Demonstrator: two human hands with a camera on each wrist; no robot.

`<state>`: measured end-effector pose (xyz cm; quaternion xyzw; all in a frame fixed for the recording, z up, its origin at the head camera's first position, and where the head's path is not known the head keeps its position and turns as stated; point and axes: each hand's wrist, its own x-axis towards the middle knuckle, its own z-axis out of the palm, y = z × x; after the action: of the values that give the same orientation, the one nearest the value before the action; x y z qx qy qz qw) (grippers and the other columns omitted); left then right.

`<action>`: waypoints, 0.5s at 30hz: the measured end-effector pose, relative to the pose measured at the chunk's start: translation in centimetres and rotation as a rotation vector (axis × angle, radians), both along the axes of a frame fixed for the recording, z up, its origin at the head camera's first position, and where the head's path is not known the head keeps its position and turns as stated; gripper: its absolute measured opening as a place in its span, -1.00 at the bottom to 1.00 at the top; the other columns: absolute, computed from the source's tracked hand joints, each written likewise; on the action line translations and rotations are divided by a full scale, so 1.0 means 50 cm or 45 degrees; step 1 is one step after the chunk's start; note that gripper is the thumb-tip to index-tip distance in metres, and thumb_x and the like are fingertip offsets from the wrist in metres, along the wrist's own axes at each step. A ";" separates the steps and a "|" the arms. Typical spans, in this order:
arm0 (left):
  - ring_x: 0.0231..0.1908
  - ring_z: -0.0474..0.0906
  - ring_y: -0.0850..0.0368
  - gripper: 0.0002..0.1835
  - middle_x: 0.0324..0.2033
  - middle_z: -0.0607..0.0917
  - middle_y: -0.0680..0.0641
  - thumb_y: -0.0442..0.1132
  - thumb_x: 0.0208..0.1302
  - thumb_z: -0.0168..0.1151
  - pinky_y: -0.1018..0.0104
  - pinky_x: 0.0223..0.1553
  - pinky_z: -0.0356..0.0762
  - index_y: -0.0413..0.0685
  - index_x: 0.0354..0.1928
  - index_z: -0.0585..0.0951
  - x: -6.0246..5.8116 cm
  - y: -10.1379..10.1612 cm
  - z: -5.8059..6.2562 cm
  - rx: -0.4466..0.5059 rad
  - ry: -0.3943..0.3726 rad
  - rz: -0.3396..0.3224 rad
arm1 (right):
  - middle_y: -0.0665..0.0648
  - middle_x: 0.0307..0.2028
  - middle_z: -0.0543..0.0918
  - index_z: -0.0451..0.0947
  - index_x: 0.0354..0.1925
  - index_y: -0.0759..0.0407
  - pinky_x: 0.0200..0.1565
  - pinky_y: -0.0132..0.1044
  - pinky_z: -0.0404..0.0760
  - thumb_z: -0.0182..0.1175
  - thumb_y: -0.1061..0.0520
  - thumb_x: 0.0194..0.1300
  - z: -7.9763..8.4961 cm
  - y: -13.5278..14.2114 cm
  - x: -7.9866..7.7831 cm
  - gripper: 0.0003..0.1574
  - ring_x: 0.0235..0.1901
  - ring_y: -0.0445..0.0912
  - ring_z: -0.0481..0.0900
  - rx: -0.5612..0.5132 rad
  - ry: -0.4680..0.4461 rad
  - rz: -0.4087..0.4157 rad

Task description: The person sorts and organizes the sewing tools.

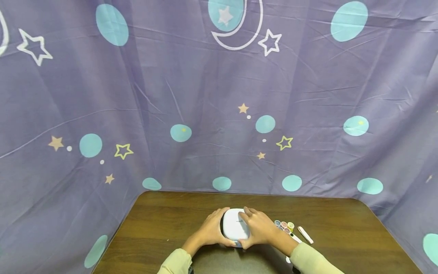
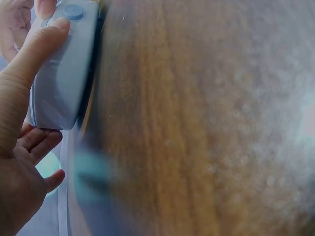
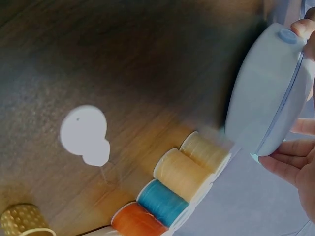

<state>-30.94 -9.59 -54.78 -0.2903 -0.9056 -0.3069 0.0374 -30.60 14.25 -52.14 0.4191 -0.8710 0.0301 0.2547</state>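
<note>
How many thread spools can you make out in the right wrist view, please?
4, side by side in a row: an orange spool, a blue spool, a yellowish spool, and a second yellowish spool nearest the white case. Others may be hidden behind them.

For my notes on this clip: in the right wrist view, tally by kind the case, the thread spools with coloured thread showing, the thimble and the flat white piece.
White case: 1
Thread spools: 4 (orange spool, blue spool, two yellowish spools)
Thimble: 1
Flat white piece: 1
Total: 7
</note>
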 end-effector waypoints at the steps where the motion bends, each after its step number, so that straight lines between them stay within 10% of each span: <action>1: 0.24 0.50 -0.11 0.30 0.23 0.57 -0.12 0.25 -0.32 0.70 -0.19 0.26 0.43 -0.24 0.45 0.30 0.000 0.000 0.000 -0.002 0.004 0.001 | 0.30 -0.05 0.70 0.61 0.06 0.24 -0.19 -0.17 0.74 0.48 -0.47 -0.30 0.000 0.000 0.000 0.10 -0.11 0.04 0.73 0.003 0.003 -0.002; 15: 0.25 0.51 -0.12 0.31 0.24 0.57 -0.16 0.25 -0.33 0.71 -0.21 0.28 0.41 -0.24 0.46 0.29 0.003 0.000 -0.001 -0.011 0.016 0.011 | 0.39 -0.02 0.73 0.63 0.08 0.26 -0.10 -0.09 0.75 0.44 -0.44 -0.20 -0.003 0.003 -0.001 0.05 -0.04 0.14 0.74 -0.046 -0.034 -0.004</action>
<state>-30.79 -9.57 -54.85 -0.2885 -0.9079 -0.3011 0.0430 -30.67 14.42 -52.27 0.4126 -0.8742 0.0511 0.2506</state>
